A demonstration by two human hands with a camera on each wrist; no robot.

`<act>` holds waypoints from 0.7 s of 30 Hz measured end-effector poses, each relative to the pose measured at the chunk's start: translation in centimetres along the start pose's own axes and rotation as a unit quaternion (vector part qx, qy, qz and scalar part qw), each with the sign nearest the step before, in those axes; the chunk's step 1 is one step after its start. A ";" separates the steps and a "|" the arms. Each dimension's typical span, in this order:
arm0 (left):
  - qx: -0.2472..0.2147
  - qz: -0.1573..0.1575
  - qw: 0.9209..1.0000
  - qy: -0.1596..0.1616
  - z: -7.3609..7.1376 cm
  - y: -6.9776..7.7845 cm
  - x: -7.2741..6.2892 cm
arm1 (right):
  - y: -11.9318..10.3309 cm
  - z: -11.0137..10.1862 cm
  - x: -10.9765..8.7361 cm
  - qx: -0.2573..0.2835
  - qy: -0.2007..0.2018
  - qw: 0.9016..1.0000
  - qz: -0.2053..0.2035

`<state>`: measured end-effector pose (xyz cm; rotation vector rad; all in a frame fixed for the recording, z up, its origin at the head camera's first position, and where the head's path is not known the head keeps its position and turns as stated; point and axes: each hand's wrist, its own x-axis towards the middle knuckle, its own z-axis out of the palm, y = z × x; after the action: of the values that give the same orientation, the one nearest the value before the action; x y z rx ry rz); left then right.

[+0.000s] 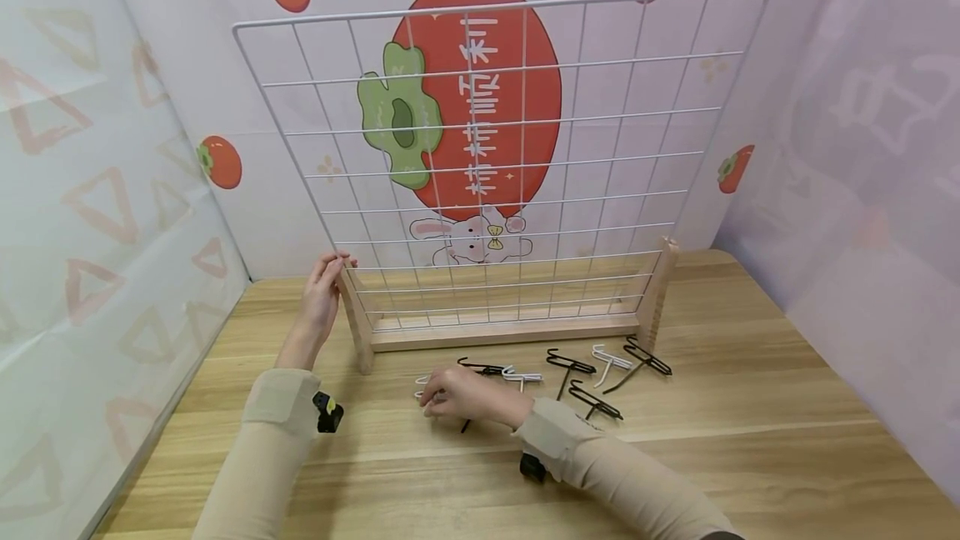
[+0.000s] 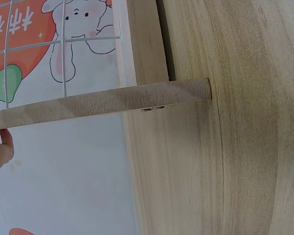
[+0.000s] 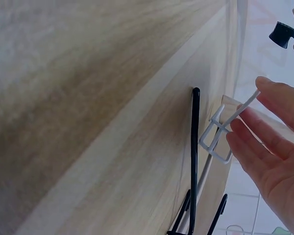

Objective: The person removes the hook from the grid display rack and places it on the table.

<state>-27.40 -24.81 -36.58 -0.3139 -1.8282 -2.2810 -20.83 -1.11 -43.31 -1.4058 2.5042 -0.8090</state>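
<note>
My left hand (image 1: 321, 294) grips the upper end of the left wooden upright (image 1: 357, 325) of a stand that bears a white wire grid panel (image 1: 501, 4). In the left wrist view its fingertips (image 2: 6, 138) show against the upright's edge. Over the table in front of the stand, my right hand (image 1: 474, 397) pinches a white wire display hook (image 3: 243, 107) by its straight stem, thumb on one side and fingers on the other. Beside that hand lie a black hook (image 1: 487, 369) and another white hook (image 1: 522, 375).
To the right, several more black hooks (image 1: 573, 360) and a white hook (image 1: 612, 359) lie on the wooden table (image 1: 750, 440). The stand's lower crossbar (image 1: 510, 333) runs behind them. A printed backdrop (image 1: 600, 148) rises behind the grid.
</note>
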 end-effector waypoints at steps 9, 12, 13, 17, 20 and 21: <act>-0.003 -0.002 1.000 0.003 0.1 0.0 0.0 | 0.0 0.0 -0.3 0.025 0.004 1.000 -0.009; -0.004 -0.003 1.000 0.008 0.2 0.0 -0.1 | -0.2 -0.4 -0.6 0.031 0.014 0.999 -0.017; -0.004 -0.003 1.000 0.011 0.2 0.0 -0.1 | -0.3 -0.6 -0.7 0.034 0.018 0.999 -0.020; -0.002 -0.004 1.000 0.026 0.4 0.1 -0.3 | -0.5 -1.3 -1.3 0.037 0.035 0.998 -0.032; 0.005 -0.010 0.999 0.042 0.6 0.2 -0.7 | -0.6 -2.0 -2.0 0.026 0.046 0.998 -0.036; 0.013 -0.014 0.998 0.052 0.7 0.3 -0.9 | -0.6 -2.2 -2.3 0.024 0.049 0.998 -0.036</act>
<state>-26.47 -24.18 -36.43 -0.1627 -1.8216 -2.2444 -19.94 1.35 -41.42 -1.4816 2.5000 -0.9660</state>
